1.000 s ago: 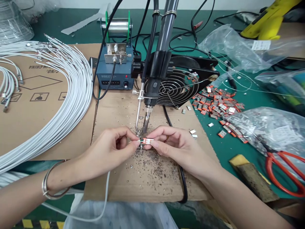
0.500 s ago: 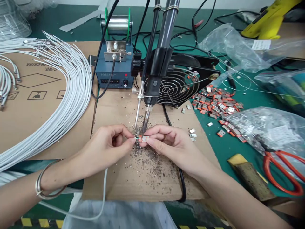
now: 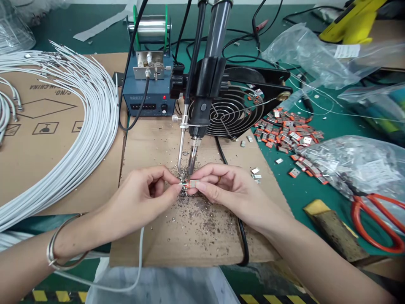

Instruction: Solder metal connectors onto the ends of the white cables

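Two bare hands meet just below the tip of one soldering iron (image 3: 193, 159), which is the landmark here. The left hand (image 3: 152, 190), with a bracelet (image 3: 50, 253) at its wrist, is closed in a narrow pinch on the end of one white cable (image 3: 141, 247), to the left of the iron tip. The right hand (image 3: 226, 185) holds one orange-and-silver connector (image 3: 193, 183) between thumb and fingers, right under the iron tip; whether the tip touches it is too small to tell. One thin metal tube (image 3: 181, 154) runs down just left of the iron. One blue box (image 3: 148, 99) stands behind and left of the iron, with one green-rimmed spool (image 3: 152, 27) above it, and one black fan (image 3: 221, 114) sits behind and right. Farther left lie two bundles of white cables, one large (image 3: 95, 139) and one small (image 3: 4, 109). Well to the right, on the green bench (image 3: 291, 190), are one pile of connectors (image 3: 284, 131), too many to count, three clear bags (image 3: 357, 164), one pair of red-handled scissors (image 3: 356, 219) and one brown-and-yellow block (image 3: 335, 230). Under the iron, one cardboard sheet (image 3: 221, 253) carries scattered dark specks.
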Tool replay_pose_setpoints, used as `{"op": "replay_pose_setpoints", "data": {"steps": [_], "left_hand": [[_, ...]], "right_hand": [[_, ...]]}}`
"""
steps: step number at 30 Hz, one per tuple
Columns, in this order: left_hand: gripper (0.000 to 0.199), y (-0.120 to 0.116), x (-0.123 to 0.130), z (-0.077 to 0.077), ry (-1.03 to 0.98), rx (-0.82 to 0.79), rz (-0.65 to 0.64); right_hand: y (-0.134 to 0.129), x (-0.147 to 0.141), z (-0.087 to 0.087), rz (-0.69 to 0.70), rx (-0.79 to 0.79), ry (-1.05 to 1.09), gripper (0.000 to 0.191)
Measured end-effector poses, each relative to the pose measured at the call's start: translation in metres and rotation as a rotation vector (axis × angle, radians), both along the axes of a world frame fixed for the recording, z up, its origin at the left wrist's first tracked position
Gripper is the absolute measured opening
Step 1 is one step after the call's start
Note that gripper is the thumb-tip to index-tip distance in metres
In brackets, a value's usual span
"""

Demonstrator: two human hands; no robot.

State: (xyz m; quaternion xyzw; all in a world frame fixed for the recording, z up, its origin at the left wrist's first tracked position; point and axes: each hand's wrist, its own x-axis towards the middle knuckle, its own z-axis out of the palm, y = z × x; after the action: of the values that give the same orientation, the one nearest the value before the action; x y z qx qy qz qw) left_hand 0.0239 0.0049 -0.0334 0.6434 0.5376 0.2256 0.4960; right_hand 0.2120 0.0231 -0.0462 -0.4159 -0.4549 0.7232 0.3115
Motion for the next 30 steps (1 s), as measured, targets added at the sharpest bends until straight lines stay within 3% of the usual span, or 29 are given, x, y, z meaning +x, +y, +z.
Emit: {"op": "replay_pose_setpoints", "data": {"steps": [8,30], "left_hand": [[0.016,-0.0017,-0.0012,-0.0017,-0.012,0.02,-0.01],[0.017,-0.0016,-0.003,-0.0027,0.027,-0.001,0.005]], "right_hand": [[-0.0018,0.0004,0.0009,0.003,0.054,-0.062,0.007],[-0.0009,-0.0004,-0.0009,-0.011,-0.001,0.02,0.008]]}}
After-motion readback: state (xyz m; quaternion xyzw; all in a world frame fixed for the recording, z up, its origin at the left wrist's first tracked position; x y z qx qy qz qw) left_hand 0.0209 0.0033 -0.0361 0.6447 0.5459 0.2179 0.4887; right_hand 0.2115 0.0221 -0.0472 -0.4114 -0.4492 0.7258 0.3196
